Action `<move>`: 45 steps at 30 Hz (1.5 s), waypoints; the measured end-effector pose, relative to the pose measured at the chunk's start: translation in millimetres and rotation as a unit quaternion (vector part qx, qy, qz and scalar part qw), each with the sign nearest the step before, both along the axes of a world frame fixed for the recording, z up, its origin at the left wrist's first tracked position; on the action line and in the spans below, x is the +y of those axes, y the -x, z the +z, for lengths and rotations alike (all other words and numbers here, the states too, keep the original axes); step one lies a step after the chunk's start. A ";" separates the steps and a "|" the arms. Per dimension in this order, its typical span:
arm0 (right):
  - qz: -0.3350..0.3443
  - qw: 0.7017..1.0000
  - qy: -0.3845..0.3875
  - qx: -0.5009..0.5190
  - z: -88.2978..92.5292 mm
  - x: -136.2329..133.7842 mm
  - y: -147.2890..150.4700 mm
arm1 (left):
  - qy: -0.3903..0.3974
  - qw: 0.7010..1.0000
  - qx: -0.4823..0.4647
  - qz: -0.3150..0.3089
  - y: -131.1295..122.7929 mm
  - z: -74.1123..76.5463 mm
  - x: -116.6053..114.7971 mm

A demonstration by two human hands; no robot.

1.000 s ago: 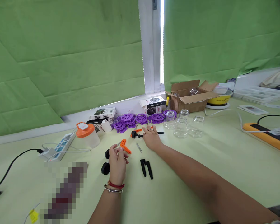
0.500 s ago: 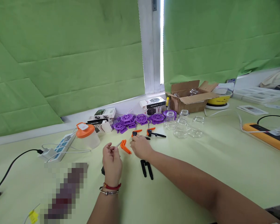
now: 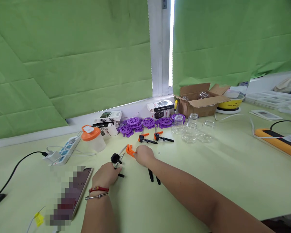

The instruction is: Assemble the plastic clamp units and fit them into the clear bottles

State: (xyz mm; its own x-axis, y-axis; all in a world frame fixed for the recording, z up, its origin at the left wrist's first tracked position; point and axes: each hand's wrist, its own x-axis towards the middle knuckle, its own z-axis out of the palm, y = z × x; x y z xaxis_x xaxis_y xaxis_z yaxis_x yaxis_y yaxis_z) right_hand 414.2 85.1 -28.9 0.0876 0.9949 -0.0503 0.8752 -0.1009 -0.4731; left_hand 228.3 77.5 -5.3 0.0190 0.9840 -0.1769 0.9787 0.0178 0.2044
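a person worked w/ both bare hands at a pale green desk (image 3: 232, 168). the r. hand (image 3: 145, 155) reached in, its grip closed on the near end of an orange part (image 3: 130, 149), mid-desk, btwn the two hands. the l. hand (image 3: 105, 174), w/ a red band & silver bangle at the wrist, lay over a second black pc; its fingers were mostly hidden, so cdn't tell if that grip was open or closed. just beyond sat a black knob (image 3: 115, 158), w/ thin metal rods (image 3: 122, 149) nr it. two black sticks (image 3: 150, 175) poked out by the r. forearm. farther back: two black-&-orange assemblies (image 3: 147, 139), purple discs (image 3: 149, 123) & clear glass jars (image 3: 189, 136). a phone (image 3: 83, 184) lay l. of the l. hand.
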 end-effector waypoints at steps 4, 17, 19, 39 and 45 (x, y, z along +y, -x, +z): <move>0.002 0.998 -0.035 0.051 2.7 -7.0 -11.2 | 0.008 0.998 -0.056 0.007 -1.8 5.7 -5.7; -0.020 0.744 0.076 0.663 -4.1 -81.2 -106.3 | 0.038 0.942 -0.256 -0.213 -37.4 21.9 -34.0; -0.036 0.706 0.085 0.702 -7.7 -90.8 -112.5 | 0.028 0.931 -0.289 -0.220 -51.9 16.3 -36.9; 0.034 0.686 0.141 0.713 -11.9 -102.2 -103.4 | 0.025 0.848 -0.504 -0.162 -97.9 1.1 -56.4; 0.038 0.695 0.149 0.703 -13.5 -104.4 -101.7 | 0.044 0.816 -0.545 -0.187 -98.4 -0.6 -59.4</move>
